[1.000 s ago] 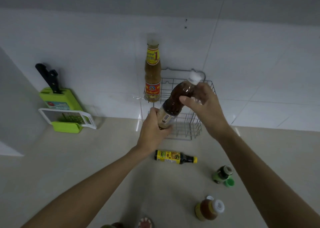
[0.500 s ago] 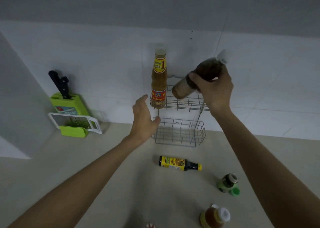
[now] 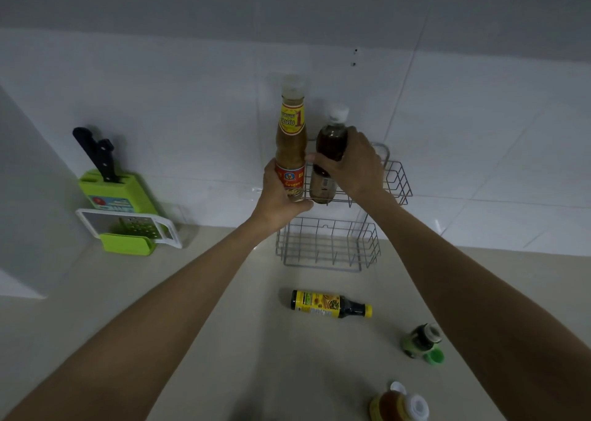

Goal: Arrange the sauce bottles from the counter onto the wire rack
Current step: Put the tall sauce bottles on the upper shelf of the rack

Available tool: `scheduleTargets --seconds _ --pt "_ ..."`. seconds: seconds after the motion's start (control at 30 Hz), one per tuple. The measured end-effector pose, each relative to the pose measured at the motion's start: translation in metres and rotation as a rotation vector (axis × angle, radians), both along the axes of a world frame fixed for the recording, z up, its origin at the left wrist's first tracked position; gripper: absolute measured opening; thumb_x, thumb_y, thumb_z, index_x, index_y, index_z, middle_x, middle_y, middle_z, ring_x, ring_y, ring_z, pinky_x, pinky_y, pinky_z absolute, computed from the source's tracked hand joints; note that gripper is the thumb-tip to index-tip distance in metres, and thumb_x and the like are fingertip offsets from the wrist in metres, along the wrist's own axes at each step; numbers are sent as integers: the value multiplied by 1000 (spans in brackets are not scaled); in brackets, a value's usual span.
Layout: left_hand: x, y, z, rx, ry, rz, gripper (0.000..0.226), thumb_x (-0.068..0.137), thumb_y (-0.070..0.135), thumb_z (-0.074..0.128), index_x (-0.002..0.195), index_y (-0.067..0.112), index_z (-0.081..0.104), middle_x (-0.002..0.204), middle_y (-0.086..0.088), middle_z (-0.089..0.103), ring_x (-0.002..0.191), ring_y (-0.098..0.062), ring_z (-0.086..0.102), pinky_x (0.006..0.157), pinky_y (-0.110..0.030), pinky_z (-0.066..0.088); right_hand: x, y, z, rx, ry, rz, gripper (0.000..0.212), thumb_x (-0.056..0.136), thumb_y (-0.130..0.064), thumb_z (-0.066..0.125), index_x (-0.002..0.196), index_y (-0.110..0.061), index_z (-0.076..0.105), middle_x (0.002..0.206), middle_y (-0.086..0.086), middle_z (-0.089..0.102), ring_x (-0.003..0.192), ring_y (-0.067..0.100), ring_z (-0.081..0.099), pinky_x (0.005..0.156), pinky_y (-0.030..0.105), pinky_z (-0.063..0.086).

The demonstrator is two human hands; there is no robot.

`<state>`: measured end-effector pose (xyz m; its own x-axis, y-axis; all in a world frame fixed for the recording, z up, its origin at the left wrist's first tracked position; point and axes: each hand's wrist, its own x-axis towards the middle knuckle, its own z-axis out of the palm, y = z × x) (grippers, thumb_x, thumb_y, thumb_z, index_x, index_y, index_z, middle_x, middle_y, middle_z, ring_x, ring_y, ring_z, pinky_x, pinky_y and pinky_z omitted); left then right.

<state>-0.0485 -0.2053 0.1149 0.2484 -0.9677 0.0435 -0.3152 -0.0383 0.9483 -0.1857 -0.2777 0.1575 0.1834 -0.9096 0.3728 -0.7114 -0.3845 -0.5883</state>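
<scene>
A two-tier wire rack [image 3: 398, 183] stands against the tiled wall. On its upper tier a tall amber sauce bottle [image 3: 291, 139] with a yellow and red label stands upright, and my left hand [image 3: 281, 193] grips its lower part. Beside it stands a dark brown bottle [image 3: 329, 142] with a white cap, upright on the same tier, with my right hand [image 3: 351, 167] wrapped around its body. On the counter lie a dark bottle with a yellow label [image 3: 331, 304], a small green bottle [image 3: 420, 340] and an amber bottle [image 3: 398, 406] at the lower edge.
The rack's lower tier [image 3: 326, 244] holds nothing. A green knife block [image 3: 115, 193] with a black knife handle and a white-framed grater [image 3: 134, 228] stand at the left against the wall. A loose green cap [image 3: 435, 356] lies by the small green bottle.
My right hand brought the dark brown bottle from a tilted hold above the rack down upright onto the upper tier. My left hand moved up from the rack's side onto the tall amber bottle.
</scene>
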Motion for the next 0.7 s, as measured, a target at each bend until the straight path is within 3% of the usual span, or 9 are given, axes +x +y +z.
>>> scheduleTargets --seconds 0.1,0.23,0.3,0.37,0.4,0.47,0.57,0.63,0.7 --pt "1 2 0 -10 6 -22 102 70 0 80 145 15 12 138 -6 39 116 -16 49 87 -19 45 -2 -1 -1 113 9 152 75 74 -67 64 124 -13 49 114 6 58 101 21 57 83 36 51" --pt "4 6 3 14 5 -50 101 72 -1 79 146 14 12 144 -8 36 119 -15 46 95 -25 42 -22 -10 -11 529 -125 401 73 75 -51 68 137 -27 39 130 -5 57 120 15 53 105 44 43" --pt "5 8 5 24 7 -69 100 73 -2 77 146 15 11 145 -8 35 118 -14 44 95 -25 41 -25 -12 -16 454 -84 353 63 78 -45 69 134 -26 47 126 -5 61 114 12 56 98 33 46" --pt "5 9 6 26 -1 -76 99 74 -2 77 146 15 11 145 -8 34 120 -15 45 94 -24 41 -20 -9 -15 319 5 258 65 74 -51 75 127 -20 52 112 -7 63 100 11 58 80 20 45" --pt "5 9 6 26 -6 -75 99 74 -3 77 146 15 11 145 -8 34 121 -16 45 94 -24 40 -17 -8 -14 300 21 245 74 69 -58 76 127 -18 51 109 -7 61 98 11 58 78 21 46" --pt "6 9 6 30 -14 -73 99 74 -2 77 146 16 12 145 -8 34 124 -19 46 94 -24 41 -13 -9 -14 380 -34 306 89 65 -66 75 133 -19 42 117 -6 58 104 11 57 88 30 50" --pt "8 10 6 49 -19 -92 100 74 0 78 147 16 11 146 -7 34 121 -15 44 94 -22 39 -15 -9 -12 557 -196 370 71 78 -48 68 139 -24 40 127 -3 59 117 16 56 101 38 44" --pt "9 10 6 58 -36 -101 102 74 2 79 147 17 10 147 -7 33 118 -11 41 94 -22 38 -16 -6 -11 485 -173 338 62 81 -47 66 135 -24 47 126 1 64 111 17 61 97 36 49" --pt "8 10 6 63 -54 -99 104 72 3 80 147 17 9 147 -7 31 123 -14 42 96 -23 39 -13 -1 -10 358 -113 267 69 79 -52 70 134 -18 48 126 3 64 106 16 62 81 22 49"
